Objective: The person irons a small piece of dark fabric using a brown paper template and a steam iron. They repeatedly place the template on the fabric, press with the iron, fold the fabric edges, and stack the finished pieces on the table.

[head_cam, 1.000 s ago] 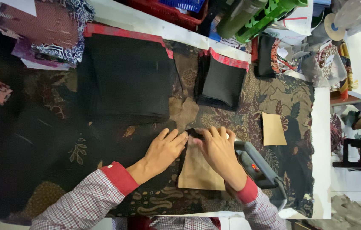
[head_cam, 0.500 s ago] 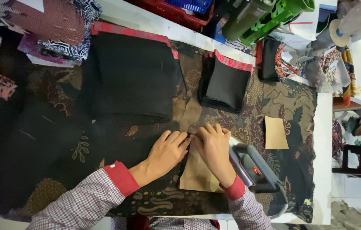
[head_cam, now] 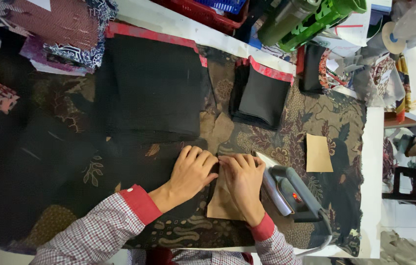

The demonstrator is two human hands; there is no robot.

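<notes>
My left hand (head_cam: 192,172) lies flat, fingers together, on black fabric (head_cam: 134,169) at the left edge of a brown paper piece (head_cam: 220,203). My right hand (head_cam: 242,182) presses flat on that brown paper, its fingertips meeting the left hand's at the paper's top edge. A folded black strip runs along the paper's left side, mostly hidden under the hands. A grey clothes iron (head_cam: 286,189) lies just to the right of my right hand, touching or nearly touching it.
A batik cloth (head_cam: 325,118) covers the table. A large black fabric stack with a red edge (head_cam: 151,86) and a smaller one (head_cam: 262,95) lie beyond the hands. Another brown paper piece (head_cam: 318,153) sits at the right. Fabric piles, a red crate and clutter line the back.
My right hand has slid toward me and left over the brown paper, uncovering the iron's tip. The left hand stayed almost in place. The view shifted slightly.
</notes>
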